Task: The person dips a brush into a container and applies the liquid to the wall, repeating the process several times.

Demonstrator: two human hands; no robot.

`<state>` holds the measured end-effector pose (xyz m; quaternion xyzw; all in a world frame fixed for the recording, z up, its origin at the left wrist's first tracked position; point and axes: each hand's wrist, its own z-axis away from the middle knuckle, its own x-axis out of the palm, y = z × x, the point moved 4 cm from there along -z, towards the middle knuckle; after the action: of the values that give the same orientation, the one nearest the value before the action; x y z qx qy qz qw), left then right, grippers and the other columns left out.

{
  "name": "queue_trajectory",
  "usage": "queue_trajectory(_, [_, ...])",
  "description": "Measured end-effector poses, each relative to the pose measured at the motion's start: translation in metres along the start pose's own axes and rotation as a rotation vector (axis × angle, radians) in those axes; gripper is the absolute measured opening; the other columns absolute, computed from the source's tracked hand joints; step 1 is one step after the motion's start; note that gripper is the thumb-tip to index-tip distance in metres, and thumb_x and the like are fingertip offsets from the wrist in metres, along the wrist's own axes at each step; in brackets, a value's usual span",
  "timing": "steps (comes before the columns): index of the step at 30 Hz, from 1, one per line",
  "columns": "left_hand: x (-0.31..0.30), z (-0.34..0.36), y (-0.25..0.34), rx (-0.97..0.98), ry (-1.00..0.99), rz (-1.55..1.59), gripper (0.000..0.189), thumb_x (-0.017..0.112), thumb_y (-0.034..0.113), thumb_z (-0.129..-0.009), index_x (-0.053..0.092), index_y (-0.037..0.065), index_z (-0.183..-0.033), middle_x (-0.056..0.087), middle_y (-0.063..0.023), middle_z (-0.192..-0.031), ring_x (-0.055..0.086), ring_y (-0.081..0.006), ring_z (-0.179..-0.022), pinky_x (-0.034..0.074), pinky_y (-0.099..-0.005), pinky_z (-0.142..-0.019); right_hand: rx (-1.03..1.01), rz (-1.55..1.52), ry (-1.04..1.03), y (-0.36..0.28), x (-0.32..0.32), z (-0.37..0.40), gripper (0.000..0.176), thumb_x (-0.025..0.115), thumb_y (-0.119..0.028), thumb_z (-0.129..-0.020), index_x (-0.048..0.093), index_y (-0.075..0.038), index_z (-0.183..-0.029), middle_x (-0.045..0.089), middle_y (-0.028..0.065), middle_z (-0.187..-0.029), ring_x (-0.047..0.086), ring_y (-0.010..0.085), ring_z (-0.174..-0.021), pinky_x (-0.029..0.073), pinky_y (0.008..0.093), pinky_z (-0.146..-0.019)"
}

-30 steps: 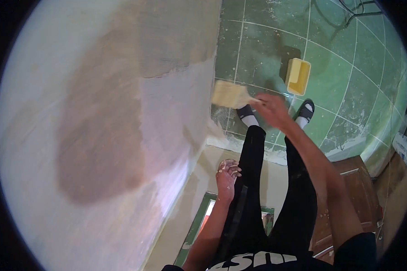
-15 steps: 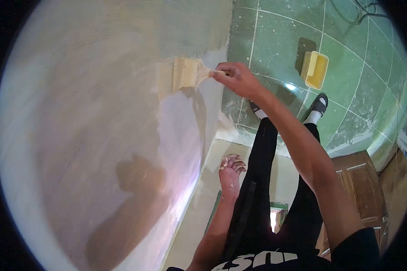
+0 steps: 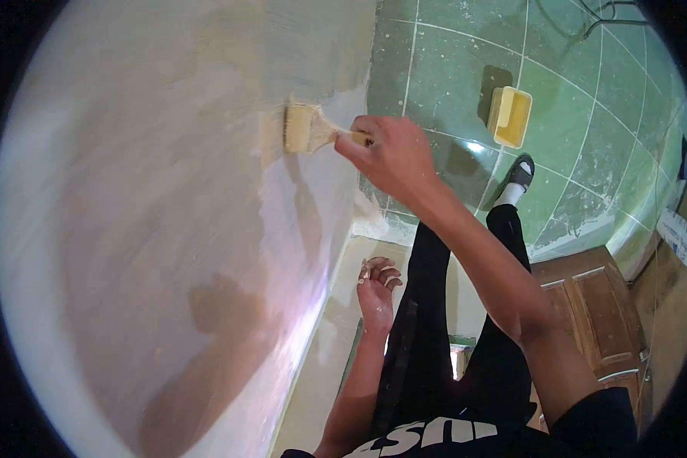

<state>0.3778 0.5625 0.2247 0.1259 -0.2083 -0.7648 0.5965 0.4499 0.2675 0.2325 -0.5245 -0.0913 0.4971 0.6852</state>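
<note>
My right hand (image 3: 393, 156) is closed around the handle of a wide paintbrush (image 3: 310, 128) coated in cream paint. The brush points left at the wall (image 3: 168, 175), its dark bristle tips at a pale cream painted patch (image 3: 271, 137). Whether the tips press on the surface is hard to tell. Lower down, beside my leg, hangs my left hand (image 3: 377, 291), palm up with loosely bent fingers apart. It is smeared with paint and holds nothing visible.
A yellow rectangular tub (image 3: 510, 117) stands on the green tiled floor (image 3: 466, 69), right of my right hand. Dark cables (image 3: 611, 19) lie at the upper right. A brown wooden panelled piece (image 3: 599, 313) is at the lower right.
My right hand has turned the brush, so its head now shows narrower with the bristle tips toward the wall. The view has shifted slightly, moving the tub and floor left.
</note>
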Motion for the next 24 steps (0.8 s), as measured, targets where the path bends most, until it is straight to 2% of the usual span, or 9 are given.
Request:
queue_trajectory(6, [0.000,0.013,-0.011,0.015,-0.052,0.070,0.037,0.042,0.040,-0.105,0.058,0.007,-0.112,0.063,-0.0071,-0.105,0.062,-0.0183,-0.090,0.050,-0.0326,-0.075,-0.130,-0.106,0.020,-0.049,-0.036,0.029,0.036,0.067,-0.039,-0.083,0.073,-0.004,-0.086,0.063,0.0207,-0.065,0.064,0.0406,-0.065,0.052,0.0478,-0.064])
queue_trajectory(10, [-0.009,0.023,-0.012,-0.004,-0.004,0.072,0.036,0.042,0.039,-0.105,0.058,0.008,-0.112,0.063,-0.0069,-0.106,0.061,-0.0184,-0.090,0.050,-0.0326,-0.075,-0.153,-0.132,0.040,-0.046,-0.046,0.042,0.036,0.067,-0.039,-0.082,0.072,-0.003,-0.084,0.062,0.0201,-0.063,0.064,0.0405,-0.064,0.051,0.0474,-0.062])
queue_trajectory(12, [-0.013,0.023,-0.013,-0.052,0.012,0.073,0.035,0.041,0.038,-0.105,0.058,0.008,-0.112,0.062,-0.0070,-0.107,0.061,-0.0189,-0.091,0.049,-0.0331,-0.076,-0.077,-0.187,0.016,-0.037,-0.046,0.044,0.037,0.068,-0.041,-0.082,0.072,-0.004,-0.084,0.063,0.0193,-0.066,0.064,0.0404,-0.065,0.051,0.0461,-0.062])
queue_trajectory(14, [-0.014,0.022,-0.013,-0.037,0.019,0.046,0.037,0.042,0.040,-0.105,0.058,0.008,-0.110,0.062,-0.0070,-0.105,0.060,-0.0192,-0.091,0.049,-0.0346,-0.076,-0.119,-0.194,0.017,-0.027,-0.030,0.035,0.038,0.069,-0.042,-0.083,0.071,-0.004,-0.084,0.064,0.0192,-0.068,0.064,0.0403,-0.067,0.050,0.0460,-0.062])
queue_trajectory(19, [-0.027,0.014,-0.011,-0.056,0.048,0.012,0.039,0.043,0.043,-0.104,0.057,0.007,-0.110,0.062,-0.0082,-0.104,0.059,-0.0201,-0.091,0.049,-0.0361,-0.077,-0.143,-0.160,0.043,0.050,0.047,-0.012,0.041,0.068,-0.046,-0.084,0.072,-0.005,-0.085,0.066,0.0189,-0.075,0.065,0.0398,-0.073,0.051,0.0468,-0.065])
queue_trajectory(21, [-0.032,0.012,-0.009,-0.019,-0.007,0.044,0.041,0.044,0.044,-0.103,0.056,0.006,-0.112,0.061,-0.0092,-0.106,0.059,-0.0210,-0.091,0.048,-0.0359,-0.079,-0.007,-0.004,0.035,0.090,0.060,-0.021,0.041,0.067,-0.047,-0.084,0.073,-0.006,-0.086,0.066,0.0192,-0.075,0.066,0.0398,-0.076,0.052,0.0485,-0.068])
queue_trajectory(22, [-0.034,0.013,-0.008,-0.021,-0.006,0.038,0.041,0.044,0.044,-0.103,0.056,0.006,-0.112,0.061,-0.0092,-0.106,0.059,-0.0210,-0.091,0.048,-0.0359,-0.079,-0.003,-0.009,0.037,0.109,0.065,-0.024,0.041,0.067,-0.047,-0.084,0.073,-0.006,-0.086,0.066,0.0192,-0.075,0.066,0.0398,-0.076,0.052,0.0485,-0.068])
queue_trajectory(24, [-0.030,0.010,-0.003,-0.009,0.011,0.020,0.041,0.043,0.044,-0.103,0.056,0.006,-0.113,0.060,-0.0094,-0.108,0.059,-0.0215,-0.092,0.048,-0.0357,-0.080,0.121,0.202,0.033,0.134,0.061,-0.027,0.041,0.067,-0.048,-0.084,0.074,-0.008,-0.089,0.068,0.0192,-0.078,0.066,0.0404,-0.078,0.053,0.0496,-0.070])
